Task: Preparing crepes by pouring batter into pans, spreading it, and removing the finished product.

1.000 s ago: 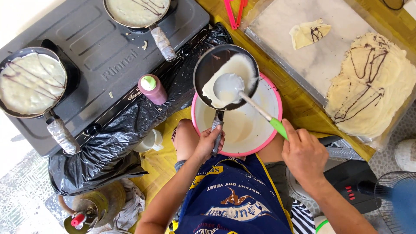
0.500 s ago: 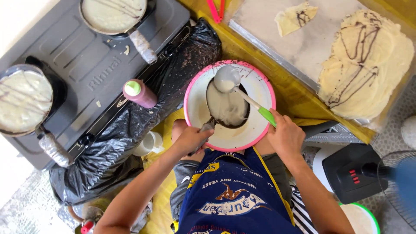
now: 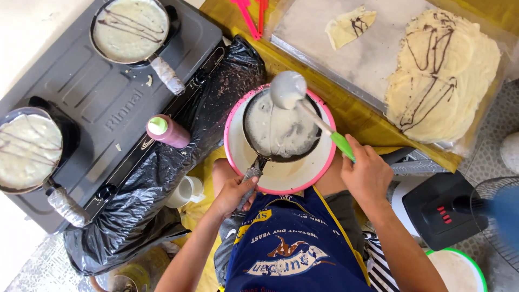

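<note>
Left hand (image 3: 233,193) gripping pan (image 3: 281,130) handle over bowl (image 3: 281,176), batter coating pan. Right hand (image 3: 367,174) clasping ladle (image 3: 289,89), raised above bowl; two crepes (image 3: 132,28) cooking left of it.

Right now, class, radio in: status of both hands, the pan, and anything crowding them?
Left hand grips small black pan handle over pink-rimmed bowl. Right hand holds green-handled ladle above batter. Pink squeeze bottle stands clear.

Two batter-filled pans (image 3: 130,30) on a grey stove (image 3: 86,97), a pink squeeze bottle (image 3: 167,131), stacked crepes (image 3: 443,75).

Bottle (image 3: 167,131), cup (image 3: 185,191) crowd left of bowl (image 3: 233,157) — right side open.
</note>
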